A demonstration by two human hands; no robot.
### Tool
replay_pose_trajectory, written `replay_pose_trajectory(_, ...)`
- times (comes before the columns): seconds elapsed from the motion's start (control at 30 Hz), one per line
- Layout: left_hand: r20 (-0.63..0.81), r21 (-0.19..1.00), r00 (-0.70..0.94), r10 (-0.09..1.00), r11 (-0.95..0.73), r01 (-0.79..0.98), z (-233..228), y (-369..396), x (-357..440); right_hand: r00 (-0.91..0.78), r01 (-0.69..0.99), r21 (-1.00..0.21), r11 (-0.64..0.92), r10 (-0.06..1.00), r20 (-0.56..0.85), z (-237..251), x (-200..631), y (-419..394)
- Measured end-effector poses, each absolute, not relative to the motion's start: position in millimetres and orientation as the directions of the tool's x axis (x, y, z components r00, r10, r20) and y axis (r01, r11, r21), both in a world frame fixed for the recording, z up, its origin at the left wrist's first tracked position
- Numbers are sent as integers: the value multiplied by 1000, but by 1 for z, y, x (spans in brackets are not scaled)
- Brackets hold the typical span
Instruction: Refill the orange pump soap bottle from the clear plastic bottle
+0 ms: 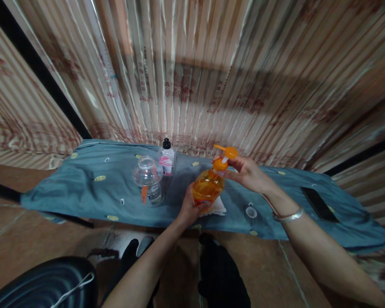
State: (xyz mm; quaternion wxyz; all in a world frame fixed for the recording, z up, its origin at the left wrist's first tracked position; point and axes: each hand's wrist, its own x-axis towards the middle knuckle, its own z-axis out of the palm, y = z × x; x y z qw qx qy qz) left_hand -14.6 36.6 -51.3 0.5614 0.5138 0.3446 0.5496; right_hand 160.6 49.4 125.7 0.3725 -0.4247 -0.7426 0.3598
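A clear pump bottle (pixel 211 187) of orange liquid is tilted to the right over the cloth-covered table. My left hand (pixel 189 208) is wrapped round its lower body. At the top, the fingers of my right hand (pixel 244 171) close round the collar of the orange pump head (pixel 230 152), whose spout points left. A white cloth or tissue (pixel 217 207) lies under the bottle. To the left stands an empty-looking clear plastic jar (pixel 152 188) with an orange label and an open mouth. Behind it is a small white and pink bottle (pixel 167 160) with a black cap.
A small clear cup or cap (pixel 251 212) sits right of the bottle. A dark phone (pixel 319 204) lies farther right on the teal cloth (pixel 105 188). Striped curtains (pixel 192 77) hang behind the table. A black stool (pixel 48 282) stands at the lower left.
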Motion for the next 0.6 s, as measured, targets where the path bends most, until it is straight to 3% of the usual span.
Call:
replay_pose_trajectory(0.37,163,951,148,975,-115,-288,-50,35,-14,-490,522,-690,501,839,237,135,158,46)
replay_pose_trajectory(0.6,153,935,166,974,-89,-343,-53,35,-12,-508,525,-689,500,833,217,134,162,52)
